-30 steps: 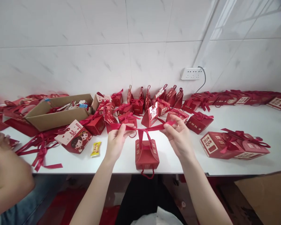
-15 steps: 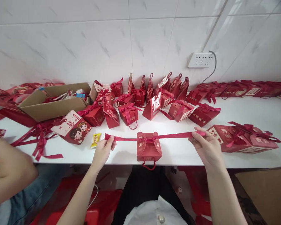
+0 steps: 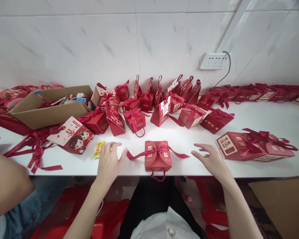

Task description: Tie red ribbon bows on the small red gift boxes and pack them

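Along the foot of a tiled wall (image 3: 89, 43) stands a long white table (image 3: 269, 119), with a cardboard carton (image 3: 49, 118) towards its left and a co-worker's bent arm (image 3: 7, 186) at the near left edge. Other red boxes (image 3: 216, 120) crowd the back, many topped with bows.

Nearer, the person's left hand (image 3: 110, 162) and right hand (image 3: 213, 162) flank a small red box (image 3: 158, 164) at the table's front edge. On each hand the thumb stands apart from the fingers, and neither is clamped on anything; whether the left thumb grazes the ribbon's end, I cannot tell.

That ribbon (image 3: 139, 154) lies across the top of the box, its two tails spread sideways and looking roughly even. Good handling here would mean keeping the knot (image 3: 159, 150) centred and snug, the tails flat rather than twisted, and the pull level, since light card could skid or crease.

A cord handle (image 3: 158, 179) droops over the table edge, best kept free of the ribbon. Smallest, a yellow sweet (image 3: 99, 149) lies just beside the left hand.
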The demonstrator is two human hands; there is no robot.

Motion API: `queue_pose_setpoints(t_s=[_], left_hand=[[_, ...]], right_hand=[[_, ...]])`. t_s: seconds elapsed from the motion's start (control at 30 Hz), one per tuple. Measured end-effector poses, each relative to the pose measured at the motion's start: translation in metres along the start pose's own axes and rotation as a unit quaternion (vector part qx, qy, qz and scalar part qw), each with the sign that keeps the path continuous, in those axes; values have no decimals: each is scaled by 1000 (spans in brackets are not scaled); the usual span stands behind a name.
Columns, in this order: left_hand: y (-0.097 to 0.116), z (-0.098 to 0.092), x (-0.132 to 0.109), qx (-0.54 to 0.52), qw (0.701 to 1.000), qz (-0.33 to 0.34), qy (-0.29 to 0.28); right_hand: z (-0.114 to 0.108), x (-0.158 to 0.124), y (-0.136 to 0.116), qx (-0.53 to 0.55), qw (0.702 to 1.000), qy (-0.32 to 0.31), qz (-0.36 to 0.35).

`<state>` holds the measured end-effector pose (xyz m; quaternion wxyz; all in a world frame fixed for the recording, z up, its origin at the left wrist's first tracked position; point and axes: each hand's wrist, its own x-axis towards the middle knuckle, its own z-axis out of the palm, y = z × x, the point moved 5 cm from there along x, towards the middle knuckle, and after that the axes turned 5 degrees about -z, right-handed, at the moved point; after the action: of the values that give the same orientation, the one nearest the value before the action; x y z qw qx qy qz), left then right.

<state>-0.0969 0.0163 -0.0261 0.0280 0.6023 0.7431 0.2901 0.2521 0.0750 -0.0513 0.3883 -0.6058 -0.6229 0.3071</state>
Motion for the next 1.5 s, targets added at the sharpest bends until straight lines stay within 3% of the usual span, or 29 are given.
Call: queue_pose_setpoints(t_s=[0.03,0.13,0.23,0.33,0.43,0.57,0.67,0.83,1.03,1.27,1.37,1.5], left_hand=[[12,2,2,-35,999,24,-33],[37,23,5,-137,965,28,-222],[42,44,6,-234,908,-17,-346],[39,57,5,-353,842,-43,-406],[33,62,5,-417,810,-66,-406],[32,65,5,-444,789,-65,-419],[32,63,6,-446,779,-44,-438],[31,55,9,-392,802,-11,-451],[33,48,9,-373,839,-24,-396],[28,41,8,-288,929,19,-233],[21,42,7,-298,929,-16,-221],[16,48,3,-327,901,-70,-276]], right_hand=[[8,1,-13,9,999,-17,-36],[43,5,-42,100,982,-142,-78],[69,7,-47,180,954,-238,-33],[80,6,-39,222,936,-270,22],[86,1,-32,302,913,-268,67],[92,-5,-32,406,862,-289,90],[93,-8,-34,426,845,-309,97],[87,-5,-37,370,876,-300,80],[80,-7,-38,318,899,-297,47],[79,-9,-25,358,895,-261,55],[78,-9,-22,350,899,-257,55],[73,-7,-19,316,912,-255,60]])
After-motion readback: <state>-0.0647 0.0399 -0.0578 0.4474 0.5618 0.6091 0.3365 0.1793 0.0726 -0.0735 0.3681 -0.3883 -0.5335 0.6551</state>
